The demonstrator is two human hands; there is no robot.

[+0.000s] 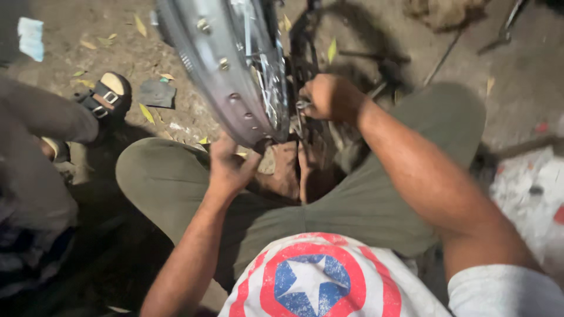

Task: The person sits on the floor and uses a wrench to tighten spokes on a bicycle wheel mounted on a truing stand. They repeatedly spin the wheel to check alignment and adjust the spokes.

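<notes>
- A bare metal wheel rim (pixel 226 64) stands on edge between the squatting person's knees, running from the top of the view down to the dirt ground (pixel 147 58) just in front of their feet.
- The left hand (pixel 228 167) is at the rim's lowest part, fingers bent up against its underside and touching it; how firmly it grips I cannot tell.
- The right hand (pixel 330 97) is on the far side of the rim, beside the spokes (pixel 267 76), its fingers curled narrowly around a small metal piece (pixel 304 104) pinched at the fingertips; what that piece is stays too blurred to tell.
- Both hands are close together, the rim's lower arc passing between them.
- No container shows in the view.
- The rim is grey and shiny, with a row of small raised nipples along its inner band and thin bright spokes crossing behind it.
- Dark frame or chain parts (pixel 305 53) sit just right of the rim, hard to make out in shadow.
- The person wears olive trousers (pixel 364 199) and a white shirt (pixel 317 282) with a red, white and blue ring-and-star print.
- At the left, another person's foot in a dark buckled sandal (pixel 106 97) rests on the ground, well apart from the rim.
- Dry yellow leaves (pixel 145 111) lie scattered over the dirt.
</notes>
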